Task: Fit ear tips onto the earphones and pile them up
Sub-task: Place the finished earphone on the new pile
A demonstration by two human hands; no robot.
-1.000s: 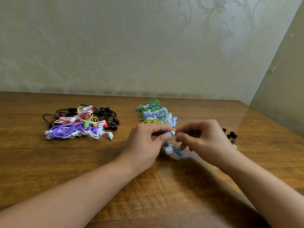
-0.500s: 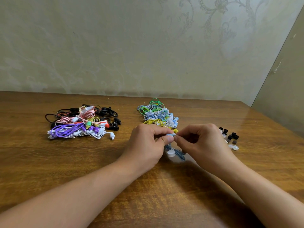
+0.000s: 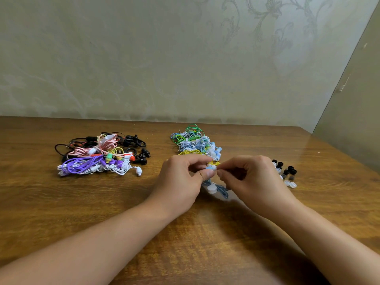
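Above the tabletop (image 3: 123,202), your left hand (image 3: 181,182) pinches the blue earbud (image 3: 210,167) steady; right hand (image 3: 253,179) pinches a tip onto it.

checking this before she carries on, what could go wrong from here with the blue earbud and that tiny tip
1. The left hand and right hand pinch the blue earbud at the fingertips only; the tip, hidden between them, could slip and bounce off the table.
2. Its blue cable trails beside the middle earphone pile; pulling may snag that pile.
3. The loose ear tips lie close to the right wrist and could be scattered.
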